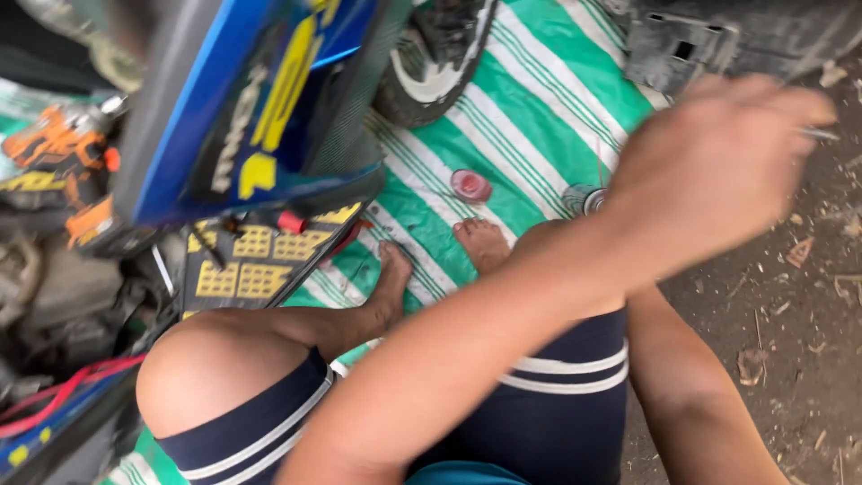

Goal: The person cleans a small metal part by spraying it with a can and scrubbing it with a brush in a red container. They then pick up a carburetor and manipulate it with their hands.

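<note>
My left arm reaches across my body to the right, and my left hand (718, 171), blurred by motion, hovers over the edge of the green and white striped tarp (539, 99). Its fingers are closed around a thin metal tool (819, 134) that sticks out to the right. My right hand is hidden; only that forearm (696, 395) shows at lower right, running under the left arm. I am squatting in dark shorts with my bare feet (480, 242) on the tarp.
A blue and yellow motorcycle fairing (251, 99) and a tyre (431, 72) stand at upper left. A small red round lid (470, 185) and a round metal tin (584, 198) lie on the tarp. A black plastic part (718, 36) sits at top right, and the ground at right is dirt (808, 305).
</note>
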